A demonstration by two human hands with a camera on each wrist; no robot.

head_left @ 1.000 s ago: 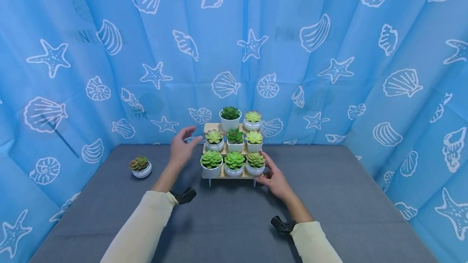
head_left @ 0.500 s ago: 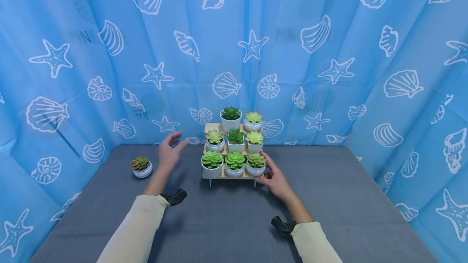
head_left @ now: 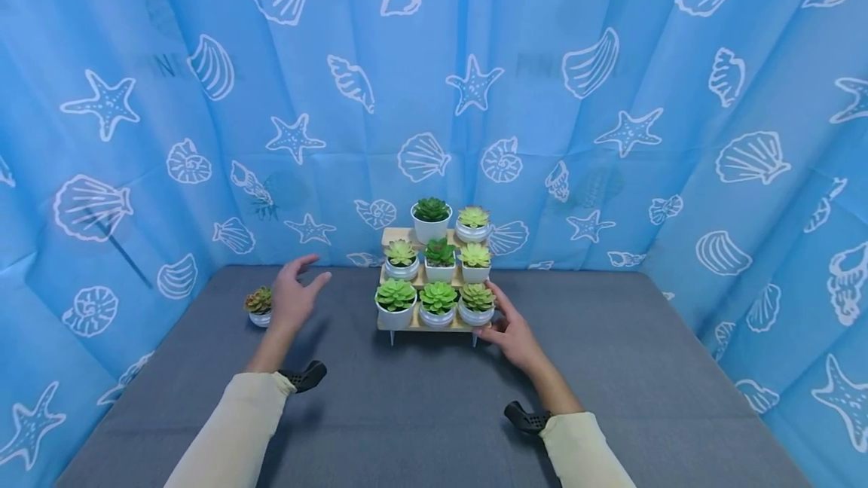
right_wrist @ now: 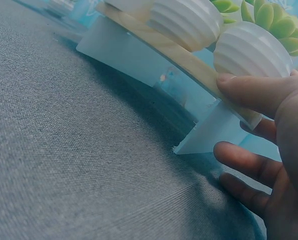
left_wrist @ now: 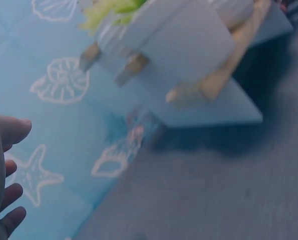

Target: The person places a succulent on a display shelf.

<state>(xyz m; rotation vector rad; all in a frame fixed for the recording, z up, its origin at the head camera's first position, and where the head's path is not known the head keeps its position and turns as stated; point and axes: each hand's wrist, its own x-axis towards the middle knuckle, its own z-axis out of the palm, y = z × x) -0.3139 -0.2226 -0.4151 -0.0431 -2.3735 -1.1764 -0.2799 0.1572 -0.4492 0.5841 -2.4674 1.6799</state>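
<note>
A three-tier stand with wooden shelves (head_left: 395, 235) holds several potted succulents in white pots. At its lower right end, my right hand (head_left: 511, 333) grips the bottom shelf. The right wrist view shows the thumb on the front edge of the wooden shelf board (right_wrist: 189, 65), beside a ribbed white pot (right_wrist: 251, 50). My left hand (head_left: 291, 300) is in the air left of the stand, fingers spread and holding nothing. Just beyond it, a reddish-green succulent in a white pot (head_left: 258, 303) stands alone on the table, partly hidden by that hand.
The stand's top shelf has bare wood at its left end. A dark grey cloth (head_left: 420, 420) covers the table. Behind and at both sides hangs a blue curtain (head_left: 407, 81) with white shell prints.
My left hand has moved left, away from the stand and towards the lone succulent, now covering part of it. My right hand stays on the stand.
</note>
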